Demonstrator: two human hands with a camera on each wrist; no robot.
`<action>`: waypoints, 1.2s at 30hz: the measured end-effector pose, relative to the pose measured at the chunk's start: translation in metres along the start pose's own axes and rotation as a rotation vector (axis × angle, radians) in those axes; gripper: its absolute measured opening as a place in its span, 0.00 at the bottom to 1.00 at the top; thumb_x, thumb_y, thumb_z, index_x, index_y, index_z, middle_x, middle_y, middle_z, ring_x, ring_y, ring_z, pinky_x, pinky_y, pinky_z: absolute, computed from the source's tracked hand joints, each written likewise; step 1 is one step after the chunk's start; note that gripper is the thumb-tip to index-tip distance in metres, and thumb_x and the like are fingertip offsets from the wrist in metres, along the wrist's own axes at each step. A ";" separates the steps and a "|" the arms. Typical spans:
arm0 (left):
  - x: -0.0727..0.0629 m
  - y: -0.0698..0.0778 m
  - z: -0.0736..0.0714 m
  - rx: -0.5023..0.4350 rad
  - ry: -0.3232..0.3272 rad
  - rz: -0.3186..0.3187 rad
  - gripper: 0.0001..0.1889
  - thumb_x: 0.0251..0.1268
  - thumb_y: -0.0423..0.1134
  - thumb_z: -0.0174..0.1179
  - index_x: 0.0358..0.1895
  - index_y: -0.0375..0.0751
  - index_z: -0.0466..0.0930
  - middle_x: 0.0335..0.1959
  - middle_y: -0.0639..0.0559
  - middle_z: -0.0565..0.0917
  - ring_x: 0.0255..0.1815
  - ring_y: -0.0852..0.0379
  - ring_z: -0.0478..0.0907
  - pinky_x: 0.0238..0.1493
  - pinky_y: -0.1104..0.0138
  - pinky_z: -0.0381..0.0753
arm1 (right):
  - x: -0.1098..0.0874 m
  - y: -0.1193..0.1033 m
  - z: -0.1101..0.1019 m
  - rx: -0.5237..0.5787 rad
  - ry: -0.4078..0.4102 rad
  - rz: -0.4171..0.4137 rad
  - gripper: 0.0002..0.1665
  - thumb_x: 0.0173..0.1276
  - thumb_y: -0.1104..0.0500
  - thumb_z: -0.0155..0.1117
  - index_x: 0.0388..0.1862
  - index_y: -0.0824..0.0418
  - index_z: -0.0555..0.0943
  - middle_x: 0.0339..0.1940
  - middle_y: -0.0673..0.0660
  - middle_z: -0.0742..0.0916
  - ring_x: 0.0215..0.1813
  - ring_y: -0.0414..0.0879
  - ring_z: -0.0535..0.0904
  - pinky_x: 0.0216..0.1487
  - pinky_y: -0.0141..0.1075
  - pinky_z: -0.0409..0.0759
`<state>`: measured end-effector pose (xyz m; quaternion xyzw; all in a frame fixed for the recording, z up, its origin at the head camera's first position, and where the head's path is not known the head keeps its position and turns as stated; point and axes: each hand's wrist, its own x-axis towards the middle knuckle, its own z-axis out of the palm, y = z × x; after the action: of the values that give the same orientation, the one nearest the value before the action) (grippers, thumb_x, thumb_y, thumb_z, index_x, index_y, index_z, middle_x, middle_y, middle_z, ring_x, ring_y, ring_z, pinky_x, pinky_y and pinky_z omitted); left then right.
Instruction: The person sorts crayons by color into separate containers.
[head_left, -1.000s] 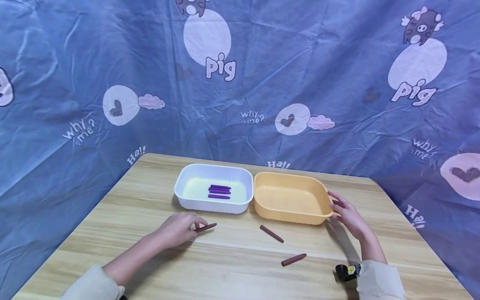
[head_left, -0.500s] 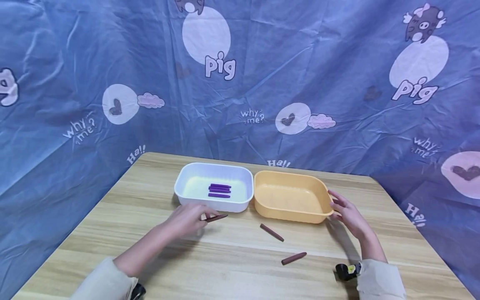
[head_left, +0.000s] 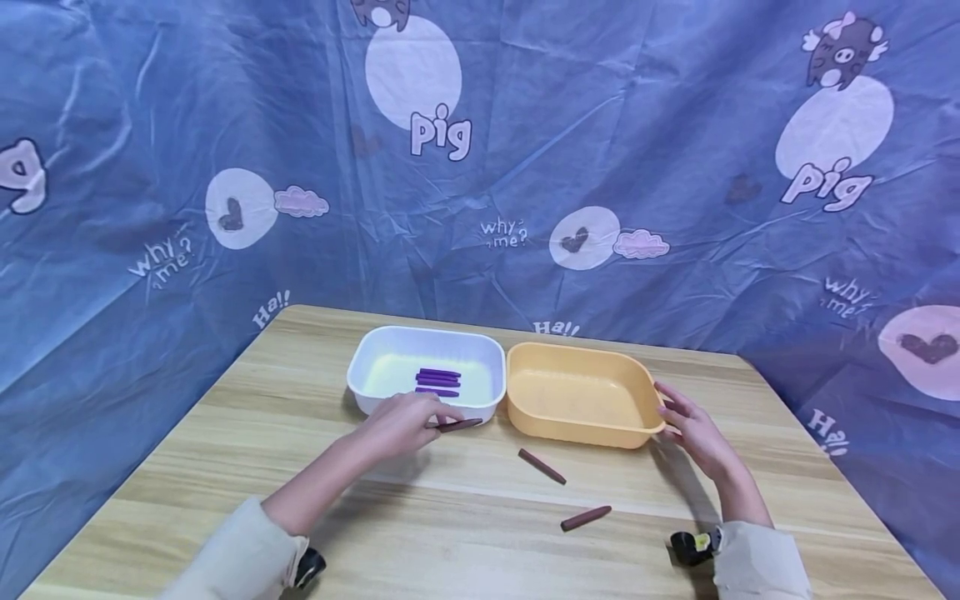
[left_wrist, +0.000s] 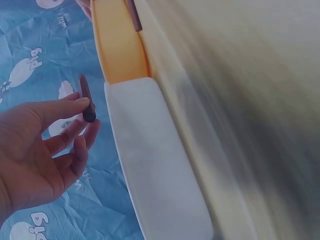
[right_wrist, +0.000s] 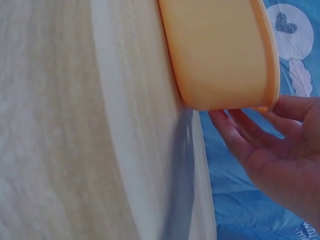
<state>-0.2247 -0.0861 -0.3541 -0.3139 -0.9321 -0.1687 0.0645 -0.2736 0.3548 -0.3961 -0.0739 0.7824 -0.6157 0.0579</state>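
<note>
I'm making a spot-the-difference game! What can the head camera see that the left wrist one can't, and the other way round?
Only the head view shows the purple crayons lying in the white tray and the nearer loose brown crayon.

Only the left wrist view shows the palm side of the left hand and both ends of the pinched brown crayon.

Both show the white tray, the orange tray, the pinched brown crayon, the other loose crayon, the wooden table and the blue cloth.

smooth plastic orange tray, creased cloth backdrop
</note>
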 end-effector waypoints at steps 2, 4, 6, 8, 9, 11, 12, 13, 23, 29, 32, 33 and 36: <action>0.005 0.003 -0.001 0.004 -0.006 0.001 0.21 0.48 0.27 0.62 0.46 0.53 0.84 0.34 0.58 0.82 0.33 0.59 0.78 0.26 0.67 0.76 | 0.000 0.000 0.000 0.010 0.000 0.003 0.35 0.74 0.61 0.43 0.71 0.72 0.42 0.63 0.75 0.58 0.44 0.37 0.74 0.42 0.32 0.77; 0.010 0.007 -0.001 0.016 -0.004 0.012 0.21 0.48 0.26 0.61 0.46 0.53 0.84 0.35 0.57 0.82 0.34 0.59 0.78 0.26 0.66 0.76 | -0.001 0.000 0.001 0.016 0.000 0.005 0.34 0.74 0.62 0.42 0.71 0.72 0.41 0.63 0.75 0.57 0.45 0.37 0.74 0.42 0.31 0.77; 0.014 0.010 -0.001 0.034 0.005 0.027 0.21 0.48 0.26 0.61 0.46 0.53 0.84 0.35 0.57 0.82 0.33 0.59 0.77 0.25 0.67 0.75 | -0.001 0.000 0.001 0.016 0.003 0.009 0.34 0.74 0.62 0.41 0.71 0.71 0.41 0.64 0.75 0.57 0.45 0.36 0.74 0.42 0.31 0.77; 0.019 0.014 -0.001 0.051 0.018 0.039 0.20 0.50 0.27 0.62 0.45 0.53 0.85 0.33 0.58 0.81 0.30 0.60 0.75 0.23 0.68 0.74 | -0.001 0.000 0.002 0.008 0.003 0.010 0.34 0.74 0.62 0.41 0.71 0.71 0.41 0.64 0.75 0.56 0.45 0.36 0.73 0.42 0.30 0.77; 0.022 0.016 -0.001 0.053 0.025 0.048 0.19 0.50 0.27 0.62 0.45 0.53 0.85 0.32 0.57 0.80 0.30 0.60 0.75 0.23 0.69 0.74 | -0.001 0.000 0.002 0.004 0.003 0.010 0.34 0.74 0.62 0.41 0.71 0.71 0.41 0.64 0.75 0.56 0.45 0.36 0.73 0.43 0.30 0.76; 0.027 0.019 0.000 0.056 0.041 0.065 0.17 0.51 0.29 0.63 0.43 0.53 0.85 0.29 0.58 0.79 0.26 0.61 0.73 0.21 0.69 0.72 | -0.001 0.001 0.002 -0.004 0.006 0.012 0.34 0.75 0.62 0.40 0.71 0.70 0.41 0.64 0.75 0.57 0.45 0.36 0.73 0.43 0.30 0.76; 0.030 0.021 0.001 0.060 0.045 0.069 0.16 0.52 0.30 0.63 0.43 0.53 0.85 0.27 0.59 0.78 0.26 0.61 0.72 0.20 0.69 0.72 | -0.001 0.001 0.002 -0.009 0.008 0.011 0.33 0.75 0.62 0.40 0.71 0.70 0.41 0.64 0.75 0.57 0.45 0.36 0.73 0.42 0.30 0.76; 0.033 0.022 0.001 0.061 0.046 0.073 0.15 0.53 0.31 0.64 0.43 0.53 0.85 0.27 0.59 0.78 0.25 0.61 0.72 0.20 0.69 0.72 | -0.001 0.002 0.003 -0.013 0.008 0.008 0.33 0.75 0.62 0.40 0.71 0.70 0.41 0.64 0.75 0.57 0.45 0.36 0.73 0.42 0.30 0.76; 0.063 0.036 0.005 0.086 0.015 0.059 0.17 0.52 0.30 0.63 0.44 0.55 0.85 0.26 0.58 0.77 0.25 0.59 0.72 0.21 0.70 0.71 | 0.001 0.002 0.002 -0.025 0.003 0.010 0.32 0.75 0.61 0.39 0.72 0.69 0.41 0.64 0.75 0.57 0.45 0.36 0.72 0.42 0.30 0.76; 0.087 0.040 0.011 0.094 -0.012 0.040 0.18 0.54 0.31 0.63 0.48 0.55 0.83 0.34 0.57 0.81 0.33 0.58 0.75 0.27 0.69 0.74 | 0.001 0.001 0.002 -0.023 -0.004 0.020 0.32 0.76 0.61 0.39 0.72 0.68 0.41 0.65 0.75 0.57 0.46 0.35 0.72 0.43 0.30 0.75; 0.100 0.041 0.015 0.118 -0.014 0.051 0.19 0.54 0.29 0.62 0.48 0.55 0.83 0.36 0.58 0.81 0.34 0.59 0.75 0.26 0.70 0.73 | 0.001 0.002 0.002 -0.016 -0.007 0.023 0.32 0.76 0.61 0.39 0.72 0.68 0.41 0.65 0.75 0.56 0.46 0.35 0.72 0.44 0.30 0.75; 0.104 0.042 0.016 0.123 -0.014 0.053 0.19 0.55 0.29 0.61 0.48 0.55 0.83 0.36 0.58 0.81 0.34 0.59 0.75 0.25 0.70 0.73 | 0.001 0.002 0.002 -0.013 -0.007 0.024 0.33 0.76 0.61 0.39 0.72 0.68 0.41 0.65 0.75 0.56 0.46 0.35 0.72 0.44 0.29 0.75; 0.116 0.044 0.020 0.151 -0.021 0.066 0.19 0.56 0.29 0.60 0.49 0.55 0.83 0.36 0.58 0.81 0.35 0.59 0.75 0.22 0.70 0.72 | 0.000 0.002 0.001 -0.008 -0.008 0.027 0.33 0.76 0.61 0.39 0.72 0.68 0.40 0.65 0.75 0.55 0.47 0.35 0.72 0.44 0.29 0.75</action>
<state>-0.2908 0.0191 -0.3342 -0.3403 -0.9320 -0.0925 0.0835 -0.2736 0.3538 -0.3981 -0.0661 0.7855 -0.6114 0.0691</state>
